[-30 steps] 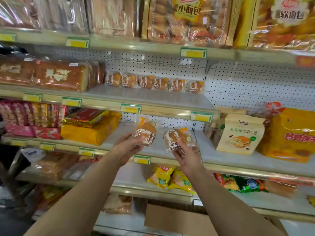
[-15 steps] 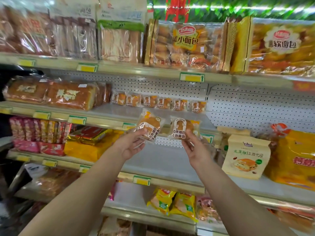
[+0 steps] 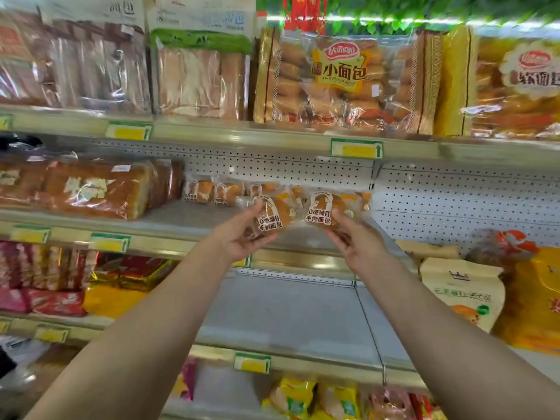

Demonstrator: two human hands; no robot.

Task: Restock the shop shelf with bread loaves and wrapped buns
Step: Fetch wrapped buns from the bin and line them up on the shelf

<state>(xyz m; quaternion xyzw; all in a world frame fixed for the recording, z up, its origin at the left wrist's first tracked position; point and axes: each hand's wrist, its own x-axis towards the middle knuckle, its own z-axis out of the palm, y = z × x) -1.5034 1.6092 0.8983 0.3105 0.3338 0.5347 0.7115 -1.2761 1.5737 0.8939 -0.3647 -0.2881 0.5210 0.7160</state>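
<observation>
My left hand (image 3: 242, 234) grips a small wrapped bun (image 3: 274, 214) in clear film with a white label. My right hand (image 3: 356, 244) pinches a second wrapped bun (image 3: 325, 209) of the same kind. Both buns are held up just above the front edge of the second shelf (image 3: 181, 221). A row of the same buns (image 3: 212, 190) stands at the back of that shelf against the pegboard, partly hidden by the held buns. Large wrapped bread loaves (image 3: 91, 189) lie on the shelf's left end.
The top shelf carries big bags of small breads (image 3: 339, 80) and sliced loaves (image 3: 197, 74). The third shelf (image 3: 288, 307) has red and yellow packs (image 3: 115, 286) at left and paper bread bags (image 3: 463, 292) at right. Yellow packs (image 3: 297, 398) sit on the shelf below that.
Both hands have risen with their buns from the third shelf's level to the front of the second shelf. The view has tilted upward.
</observation>
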